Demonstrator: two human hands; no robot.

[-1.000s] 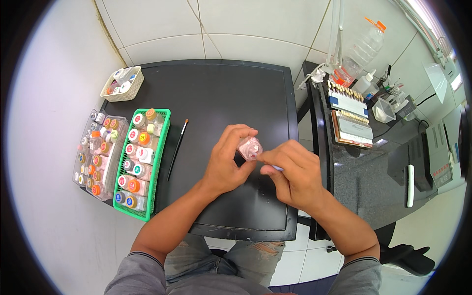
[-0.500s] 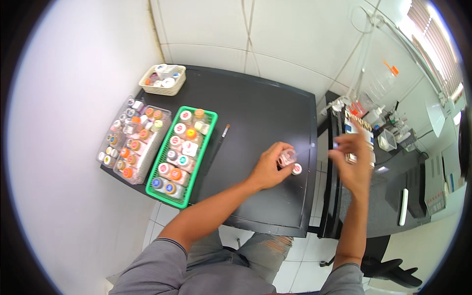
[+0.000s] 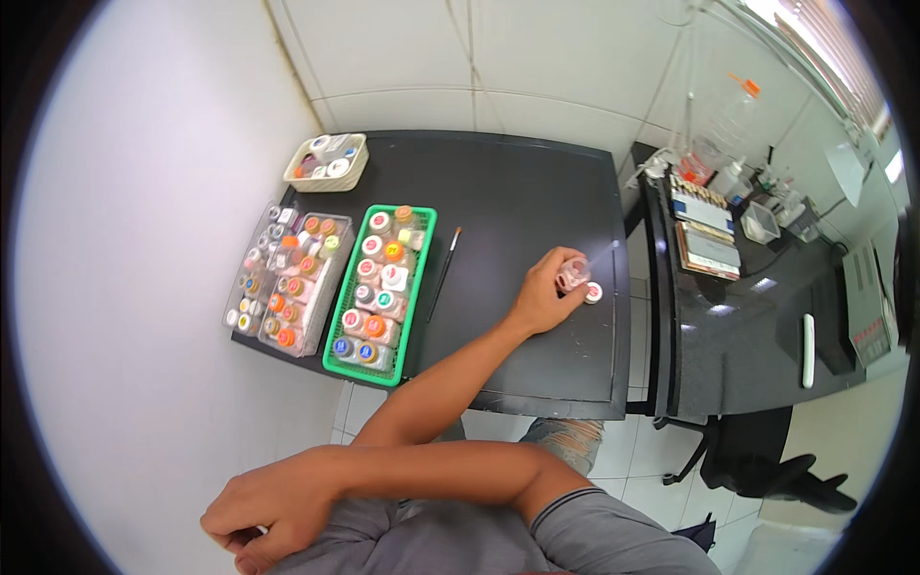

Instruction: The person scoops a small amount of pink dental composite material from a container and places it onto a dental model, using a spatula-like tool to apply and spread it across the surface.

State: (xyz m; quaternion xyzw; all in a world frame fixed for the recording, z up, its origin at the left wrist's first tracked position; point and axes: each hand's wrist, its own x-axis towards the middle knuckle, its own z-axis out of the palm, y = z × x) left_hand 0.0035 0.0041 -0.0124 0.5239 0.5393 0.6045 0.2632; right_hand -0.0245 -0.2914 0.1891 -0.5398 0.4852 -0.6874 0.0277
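The main change is in the right hand (image 3: 273,513). One second ago it is at the mouth of the small pink jar (image 3: 574,273) with a thin stick (image 3: 614,246); half a second ago it is a blur, away to the right. Now it crosses over the other arm and hangs low at the left, in front of the grey shirt (image 3: 450,539). Its fingers are loosely bent, with the thumb near to them. A small pale spot shows between (it may be a held thing, or only a gap), so I cannot tell if this hand holds something.

The left hand (image 3: 547,294), on the contrary, stays at its place: its fingers are curved around the jar, closed as far as the glass permits. The jar is at the right part of the black table (image 3: 498,196), without its lid, and the stick seems to lean out of its mouth. The white cap (image 3: 594,292) lies just beside it.

For the work in hand, I judge this as a pause at the jar: it is kept steady and open, while the right hand is occupied elsewhere. The brush (image 3: 444,273) lies untouched near the green basket (image 3: 416,287).
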